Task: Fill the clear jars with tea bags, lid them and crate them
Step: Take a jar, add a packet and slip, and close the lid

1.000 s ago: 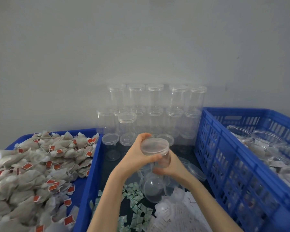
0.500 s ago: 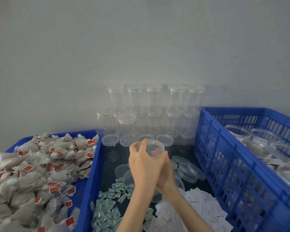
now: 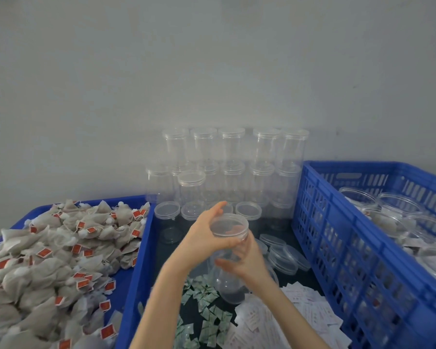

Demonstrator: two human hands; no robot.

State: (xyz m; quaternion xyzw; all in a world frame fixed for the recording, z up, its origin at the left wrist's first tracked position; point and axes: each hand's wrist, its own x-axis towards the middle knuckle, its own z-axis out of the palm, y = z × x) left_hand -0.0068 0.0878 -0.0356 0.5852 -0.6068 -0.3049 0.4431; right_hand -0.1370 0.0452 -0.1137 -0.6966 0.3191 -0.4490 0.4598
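Head: both hands grip jar (image 3: 228,238), between tray (image 3: 136,268), crate (image 3: 312,222).

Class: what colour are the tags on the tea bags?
Red-orange tags on the tea bags, head view.

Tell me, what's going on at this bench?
A person is handling an empty clear jar over the bench. The left hand grips its lid at the top; the right hand holds the body. Loose tea bags fill the blue tray at left, empty lidded jars stand behind, and filled jars sit in the blue crate.
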